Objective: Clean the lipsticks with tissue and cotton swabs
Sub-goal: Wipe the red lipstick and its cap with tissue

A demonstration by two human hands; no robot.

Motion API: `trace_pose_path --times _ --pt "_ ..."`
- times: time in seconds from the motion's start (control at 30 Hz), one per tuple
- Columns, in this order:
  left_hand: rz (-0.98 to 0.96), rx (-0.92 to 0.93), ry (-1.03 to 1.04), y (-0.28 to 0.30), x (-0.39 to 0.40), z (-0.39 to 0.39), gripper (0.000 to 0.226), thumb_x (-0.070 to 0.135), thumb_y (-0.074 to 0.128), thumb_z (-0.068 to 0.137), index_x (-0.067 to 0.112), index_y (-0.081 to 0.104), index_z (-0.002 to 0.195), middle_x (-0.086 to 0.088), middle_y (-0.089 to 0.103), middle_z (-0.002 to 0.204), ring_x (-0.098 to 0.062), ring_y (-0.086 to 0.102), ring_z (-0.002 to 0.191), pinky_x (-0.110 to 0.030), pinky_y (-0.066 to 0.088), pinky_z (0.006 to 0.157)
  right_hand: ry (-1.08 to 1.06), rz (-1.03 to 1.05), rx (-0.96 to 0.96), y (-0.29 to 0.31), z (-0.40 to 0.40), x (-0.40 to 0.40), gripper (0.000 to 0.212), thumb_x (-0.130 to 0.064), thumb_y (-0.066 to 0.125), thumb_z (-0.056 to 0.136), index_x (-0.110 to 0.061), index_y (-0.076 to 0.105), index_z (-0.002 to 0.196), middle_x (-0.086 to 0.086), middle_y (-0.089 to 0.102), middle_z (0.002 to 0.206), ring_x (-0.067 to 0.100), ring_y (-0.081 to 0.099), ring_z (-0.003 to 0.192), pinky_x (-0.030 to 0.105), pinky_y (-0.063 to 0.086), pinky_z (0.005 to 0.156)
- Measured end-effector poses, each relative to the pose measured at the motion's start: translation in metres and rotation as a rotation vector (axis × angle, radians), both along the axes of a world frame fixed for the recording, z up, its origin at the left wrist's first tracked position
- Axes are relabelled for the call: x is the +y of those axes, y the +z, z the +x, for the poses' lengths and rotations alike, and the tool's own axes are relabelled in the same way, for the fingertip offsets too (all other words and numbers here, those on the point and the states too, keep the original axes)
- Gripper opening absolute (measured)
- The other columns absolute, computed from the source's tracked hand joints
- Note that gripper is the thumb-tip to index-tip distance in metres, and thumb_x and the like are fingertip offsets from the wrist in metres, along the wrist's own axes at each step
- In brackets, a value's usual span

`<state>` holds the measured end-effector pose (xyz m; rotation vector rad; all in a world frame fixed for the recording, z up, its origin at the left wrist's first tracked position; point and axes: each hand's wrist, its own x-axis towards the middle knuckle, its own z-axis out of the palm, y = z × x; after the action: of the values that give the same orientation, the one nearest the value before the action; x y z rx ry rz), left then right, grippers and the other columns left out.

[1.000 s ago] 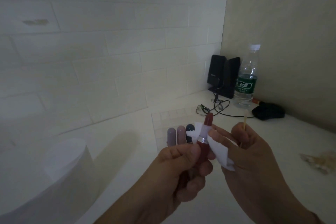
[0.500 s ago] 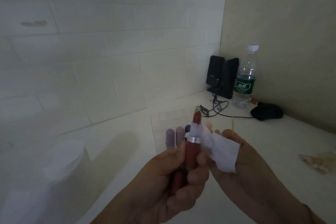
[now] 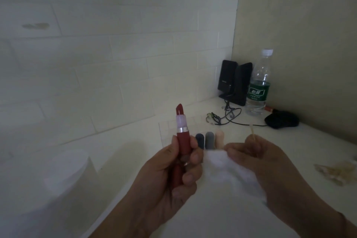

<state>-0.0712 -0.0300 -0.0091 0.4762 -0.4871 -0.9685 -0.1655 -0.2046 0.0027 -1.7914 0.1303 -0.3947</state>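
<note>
Left hand: the left hand (image 3: 170, 172) curls round the red lipstick (image 3: 180, 141), upright, bullet extended, left of the acrylic holder (image 3: 173, 127).
Right hand: the right hand (image 3: 264, 168) pinches a blurred white tissue (image 3: 228, 170) and a cotton swab (image 3: 253, 133), just right of the lipstick, apart from it.
Holder: three capped lipsticks (image 3: 209, 139) stand in it.

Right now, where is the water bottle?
In the head view, the bottle stands at the far right corner of the table, between the black speakers and the side wall.

Dim, greenish light; soft shadows on the wall, blurred tissue (image 3: 231, 172), wide-angle bending at edges.
</note>
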Motion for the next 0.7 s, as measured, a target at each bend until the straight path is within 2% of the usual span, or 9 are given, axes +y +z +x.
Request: trace_pose_path --times 0.07,0.17,0.23,0.3,0.37,0.43,0.47,0.6,0.7 --pt "0.036 -0.008 0.069 0.002 0.0 -0.003 0.03 0.031 0.051 0.09 0.006 0.067 0.094 -0.008 0.054 0.079 -0.014 0.048 0.053 -0.019 0.037 0.036 -0.164 -0.189 0.069 0.002 0.006 -0.005 0.033 -0.008 0.073 0.077 -0.008 0.041 0.069 -0.006 0.073 0.075 0.006 0.067 0.072 0.028 0.05 0.069" --pt "0.075 -0.016 0.167 0.007 -0.001 -0.005 0.028 0.031 0.056 0.084 0.005 0.066 0.091 -0.008 0.054 0.078 -0.015 0.045 0.054 -0.02 0.035 0.036 -0.116 -0.521 0.18 0.001 0.007 -0.007 0.028 -0.027 0.075 0.075 -0.011 0.052 0.076 -0.026 0.068 0.082 -0.007 0.061 0.077 0.022 0.047 0.069" --pt "0.077 0.007 0.22 0.009 -0.001 -0.006 0.027 0.03 0.053 0.09 0.005 0.063 0.091 -0.008 0.054 0.078 -0.015 0.045 0.055 -0.022 0.037 0.038 -0.185 -0.651 0.129 0.0 0.004 -0.007 0.03 -0.049 0.068 0.072 -0.024 0.056 0.083 -0.03 0.063 0.087 -0.01 0.055 0.086 0.019 0.04 0.072" --pt "0.071 0.045 0.269 0.012 -0.003 -0.006 0.028 0.028 0.048 0.097 0.005 0.062 0.09 -0.009 0.053 0.077 -0.016 0.045 0.055 -0.023 0.038 0.042 -0.346 -0.717 -0.091 0.008 -0.001 -0.001 0.036 -0.063 0.058 0.071 -0.031 0.054 0.087 -0.027 0.055 0.091 -0.009 0.05 0.09 0.015 0.035 0.071" --pt "0.057 0.111 0.296 0.012 -0.006 -0.008 0.029 0.028 0.044 0.095 0.005 0.06 0.089 -0.009 0.051 0.076 -0.016 0.044 0.055 -0.024 0.041 0.045 -0.414 -0.7 -0.391 0.015 -0.007 0.017 0.036 -0.054 0.07 0.075 -0.023 0.055 0.086 -0.022 0.053 0.093 -0.005 0.05 0.09 0.012 0.035 0.071" --pt "0.013 0.153 0.27 0.01 -0.01 -0.011 0.023 0.025 0.047 0.098 0.005 0.058 0.092 -0.009 0.05 0.079 -0.017 0.044 0.059 -0.026 0.045 0.052 -0.344 -0.725 -0.598 0.013 -0.007 0.036 0.038 -0.034 0.079 0.063 -0.008 0.053 0.073 -0.025 0.052 0.094 -0.002 0.051 0.092 0.01 0.036 0.079" --pt "0.003 0.162 0.253 0.009 -0.011 -0.012 0.021 0.025 0.05 0.096 0.005 0.057 0.094 -0.009 0.049 0.081 -0.017 0.044 0.063 -0.027 0.046 0.057 -0.283 -0.775 -0.665 0.008 -0.004 0.043 0.036 -0.03 0.079 0.061 -0.009 0.05 0.07 -0.027 0.052 0.094 -0.002 0.05 0.095 0.011 0.035 0.083" --pt "0.046 0.204 0.247 0.005 -0.01 -0.015 0.024 0.028 0.056 0.094 0.005 0.063 0.09 -0.011 0.051 0.095 -0.02 0.044 0.08 -0.029 0.047 0.063 -0.151 -0.892 -0.673 -0.002 0.008 0.046 0.037 -0.033 0.075 0.065 -0.027 0.045 0.086 -0.017 0.061 0.089 0.004 0.05 0.103 0.017 0.037 0.079" --pt "0.082 0.199 0.24 0.006 -0.01 -0.015 0.03 0.033 0.049 0.09 0.006 0.063 0.091 -0.011 0.051 0.098 -0.02 0.04 0.086 -0.032 0.039 0.072 -0.124 -0.922 -0.682 -0.003 0.01 0.04 0.039 -0.037 0.074 0.068 -0.029 0.041 0.087 -0.011 0.064 0.096 0.005 0.052 0.103 0.017 0.035 0.078"
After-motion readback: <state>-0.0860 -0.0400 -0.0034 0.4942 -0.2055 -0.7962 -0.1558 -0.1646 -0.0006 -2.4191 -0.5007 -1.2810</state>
